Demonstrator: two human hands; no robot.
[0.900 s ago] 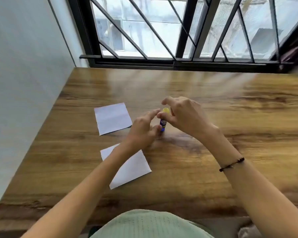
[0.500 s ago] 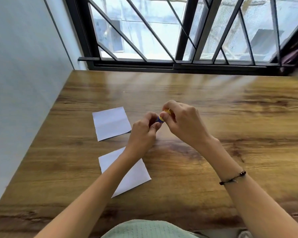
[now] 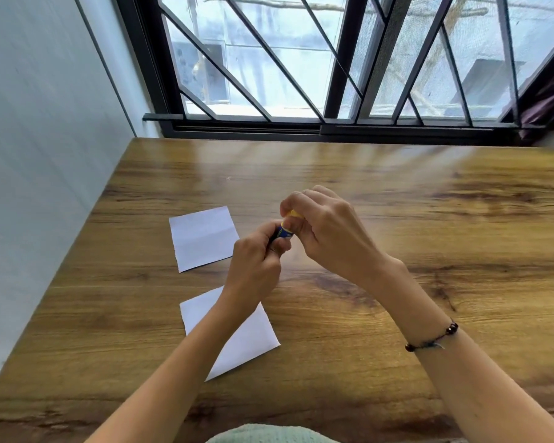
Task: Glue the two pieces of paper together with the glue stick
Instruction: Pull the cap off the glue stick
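The left hand [image 3: 253,266] grips the blue body of the glue stick [image 3: 286,231], and the right hand [image 3: 327,235] pinches its yellow cap end, so both hands hold it up above the wooden table [image 3: 397,219]. Just to the left of the hands one white paper [image 3: 203,238] lies flat. The second paper [image 3: 247,340] lies nearer, partly hidden beneath the left forearm. A beaded bracelet [image 3: 432,338] circles the right wrist.
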